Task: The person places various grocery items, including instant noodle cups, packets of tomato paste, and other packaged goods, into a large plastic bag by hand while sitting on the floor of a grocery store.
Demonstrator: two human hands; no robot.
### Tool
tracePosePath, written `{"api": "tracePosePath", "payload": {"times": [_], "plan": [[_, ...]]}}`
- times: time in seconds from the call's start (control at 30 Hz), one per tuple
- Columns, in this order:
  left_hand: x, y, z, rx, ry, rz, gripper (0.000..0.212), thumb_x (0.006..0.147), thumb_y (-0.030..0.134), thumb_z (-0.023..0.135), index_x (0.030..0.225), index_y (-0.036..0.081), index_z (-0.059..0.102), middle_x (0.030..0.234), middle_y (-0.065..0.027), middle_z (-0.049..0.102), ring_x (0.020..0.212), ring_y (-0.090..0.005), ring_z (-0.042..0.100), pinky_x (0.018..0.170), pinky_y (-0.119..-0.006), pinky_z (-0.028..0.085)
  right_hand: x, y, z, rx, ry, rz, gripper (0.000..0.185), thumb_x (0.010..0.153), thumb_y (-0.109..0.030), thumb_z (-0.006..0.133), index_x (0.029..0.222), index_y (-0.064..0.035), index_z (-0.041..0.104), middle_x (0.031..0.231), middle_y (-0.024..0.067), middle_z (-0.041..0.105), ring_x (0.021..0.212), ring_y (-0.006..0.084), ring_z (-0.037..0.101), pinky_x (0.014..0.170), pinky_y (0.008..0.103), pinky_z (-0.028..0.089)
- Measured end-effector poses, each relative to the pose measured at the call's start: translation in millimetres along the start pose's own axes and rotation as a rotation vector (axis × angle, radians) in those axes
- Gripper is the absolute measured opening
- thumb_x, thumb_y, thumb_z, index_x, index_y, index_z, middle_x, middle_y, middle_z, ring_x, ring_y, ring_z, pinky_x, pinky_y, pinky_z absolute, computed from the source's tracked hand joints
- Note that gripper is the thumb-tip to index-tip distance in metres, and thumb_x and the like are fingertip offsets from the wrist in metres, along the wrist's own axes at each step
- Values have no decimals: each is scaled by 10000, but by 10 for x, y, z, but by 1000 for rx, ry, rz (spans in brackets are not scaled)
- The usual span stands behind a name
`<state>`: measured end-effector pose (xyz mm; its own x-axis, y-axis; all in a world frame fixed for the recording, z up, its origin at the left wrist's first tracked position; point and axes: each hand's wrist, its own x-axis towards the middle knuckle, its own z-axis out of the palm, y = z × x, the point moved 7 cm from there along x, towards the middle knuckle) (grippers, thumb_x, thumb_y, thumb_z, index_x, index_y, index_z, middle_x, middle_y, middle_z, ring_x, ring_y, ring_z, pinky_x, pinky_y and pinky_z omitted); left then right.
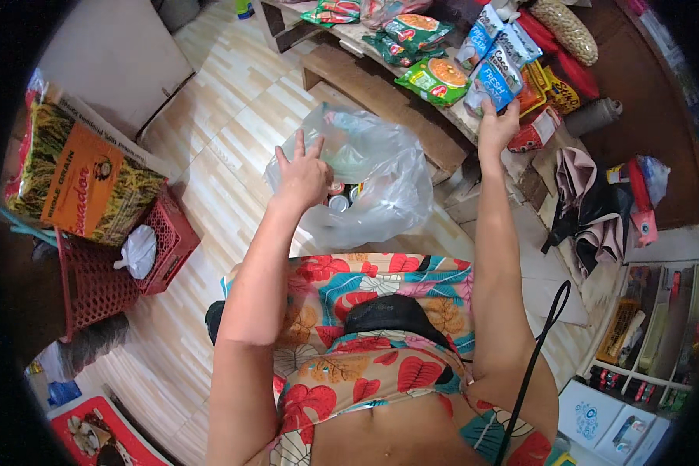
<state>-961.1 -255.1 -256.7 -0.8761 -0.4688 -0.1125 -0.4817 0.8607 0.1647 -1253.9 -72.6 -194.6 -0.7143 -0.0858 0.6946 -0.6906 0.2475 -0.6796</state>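
Observation:
My right hand (497,131) grips the lower edge of a blue-and-white Coco Mama coconut milk pouch (495,78) at the shelf edge. Similar pouches (480,35) stand right behind it. Over the left side of a translucent plastic bag (396,198) on the floor is my left hand (303,177), three fingers spread. Its thumb and index finger are partly hidden, so whether they pinch the bag is unclear. Inside the open bag several cans (338,203) show, along with a greenish item blurred by the plastic.
Green food packets (437,80) lie on the wooden shelf (472,125), above a lower wooden step (384,99). An umbrella (588,221) rests to the right. On the left, a rice sack (93,175) sits on a red plastic crate (175,239). A black cord (536,361) hangs near my right arm.

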Motion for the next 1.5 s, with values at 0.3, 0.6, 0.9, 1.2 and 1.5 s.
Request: {"api": "tracePosePath", "payload": {"times": [0.3, 0.6, 0.9, 1.2, 1.5], "plan": [[329, -352, 360, -28, 23, -194, 628, 761, 88, 581, 1345, 171, 367, 1423, -86, 292, 1315, -357, 254, 971, -662, 253, 10, -42, -105, -83, 55, 2, 362, 695, -106, 701, 984, 20, 522, 1101, 224, 544, 1007, 367, 530, 856, 422, 387], [268, -525, 161, 119, 12, -261, 511, 743, 48, 561, 1238, 79, 437, 1186, -136, 528, 1101, -301, 516, 887, -555, 404, -1790, -950, 874, 423, -797, 176, 51, 680, 12, 574, 707, -21, 602, 667, 97, 591, 631, 161, 573, 587, 301, 457], [241, -577, -283, -112, 513, -221, 299, 689, -58, 479, 956, 61, 540, 785, -169, 598, 769, -356, 594, 667, -418, 463, -2977, -890, 1935, -160, -1454, -262, 380, 712, 41, 531, 1083, -41, 543, 1047, 190, 586, 936, 365, 571, 772, 427, 463], [255, -497, -162, -162, 499, -67, 98, 611, -60, 558, 667, 15, 586, 775, -157, 555, 762, -336, 581, 653, -420, 480, -3125, -823, 2125, -513, -1594, -574, 527, 697, -187, 658, 1163, -18, 478, 1149, 206, 533, 1091, 314, 512, 918, 370, 411], [356, -368, -368, -200, 491, -107, 380, 613, -138, 488, 955, -20, 604, 946, -166, 538, 891, -350, 529, 772, -402, 458, -2876, -180, 2078, -173, -1197, 129, 482, 657, -86, 618, 1114, -41, 469, 965, 222, 598, 913, 373, 586, 796, 444, 465]]}}
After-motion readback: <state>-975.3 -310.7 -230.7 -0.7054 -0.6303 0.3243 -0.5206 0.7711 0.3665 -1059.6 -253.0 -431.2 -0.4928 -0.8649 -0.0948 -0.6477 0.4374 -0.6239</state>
